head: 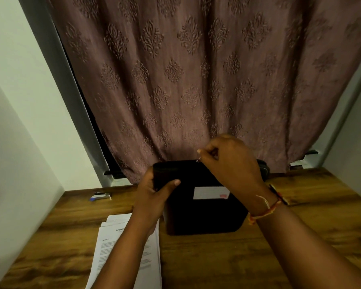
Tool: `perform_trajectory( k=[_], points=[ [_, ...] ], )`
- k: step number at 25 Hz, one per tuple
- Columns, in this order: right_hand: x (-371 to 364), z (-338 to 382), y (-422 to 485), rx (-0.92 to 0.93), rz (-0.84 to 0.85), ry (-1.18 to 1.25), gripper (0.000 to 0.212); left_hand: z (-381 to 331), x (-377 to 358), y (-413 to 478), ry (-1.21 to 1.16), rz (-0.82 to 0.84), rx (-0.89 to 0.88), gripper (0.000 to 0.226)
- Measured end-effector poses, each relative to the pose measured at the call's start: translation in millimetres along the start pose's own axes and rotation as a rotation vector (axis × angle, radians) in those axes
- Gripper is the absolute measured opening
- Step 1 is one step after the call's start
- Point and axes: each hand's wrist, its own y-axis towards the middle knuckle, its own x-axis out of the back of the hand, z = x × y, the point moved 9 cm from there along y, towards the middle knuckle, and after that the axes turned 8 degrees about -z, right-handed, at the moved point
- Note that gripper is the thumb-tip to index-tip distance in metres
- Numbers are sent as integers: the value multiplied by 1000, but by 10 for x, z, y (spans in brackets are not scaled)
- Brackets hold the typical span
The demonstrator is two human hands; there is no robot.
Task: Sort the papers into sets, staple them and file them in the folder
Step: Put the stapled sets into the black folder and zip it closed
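At frame centre on the brown wooden bench [217, 263], the left hand [154, 190] grips the upper-left corner of the black soft-sided folder [204, 213] while the right hand [231, 161] pinches a small silvery tab [198, 161], likely its zip pull; bracing that corner firmly should help it run smoothly.

The brown table [217, 257] is wood, strongly grained with a smooth, faintly glossy finish; the white printed sheets [109, 243] on it are matt paper, and the small stapler [101, 196] shows bright metal and blue plastic. The black rectangular folder [204, 213] looks matt and soft, perhaps cloth-covered, with a smooth white paper label [211, 192] and a tiny pale tab [198, 161] at its top edge that glints like metal. The mauve curtain [186, 69] is woven cloth with raised embossed motifs, the pale walls [19, 101] are flat matt, and the orange-and-white wrist band [265, 207] is twisted thread.
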Motion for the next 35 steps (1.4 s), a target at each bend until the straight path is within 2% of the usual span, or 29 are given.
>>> perform_trajectory(
  k=[7, 12, 15, 17, 20, 21, 23, 25, 27, 30, 35],
  points=[
    [440, -828, -80, -269, -5, -34, 29, 54, -65, 71, -147, -8, 43, 35],
    [550, -1322, -293, -495, -39, 156, 32, 73, -143, 166, -303, 17, 87, 37],
    [464, -1395, -383, -545, -55, 242, 36, 64, -157, 216, -241, 16, 79, 40],
    [413, -1462, -386, -577, -77, 306, 41, -28, -90, 219, -32, -83, -43, 48],
    [259, -1504, -400, -667, -38, 534, 43, -531, -198, 17, 558, -325, -560, 69],
    [218, -1494, -409, -694, -25, 601, 40, -711, -407, -114, 692, -333, -754, 70],
    [176, -1474, -441, -738, -19, 686, 33, -887, -937, -282, 819, -171, -991, 63],
    [161, -1469, -461, -739, -33, 744, 26, -872, -1369, -344, 883, 21, -1053, 52],
    [154, -1498, -488, -715, -48, 769, 26, -807, -1619, -378, 948, 107, -1078, 48],
    [99, -1611, -601, -761, -84, 803, 30, -749, -1695, -377, 969, 111, -1051, 46],
    [-49, -1758, -895, -844, -96, 922, 20, -751, -1709, -343, 955, 116, -983, 34]
  ],
)
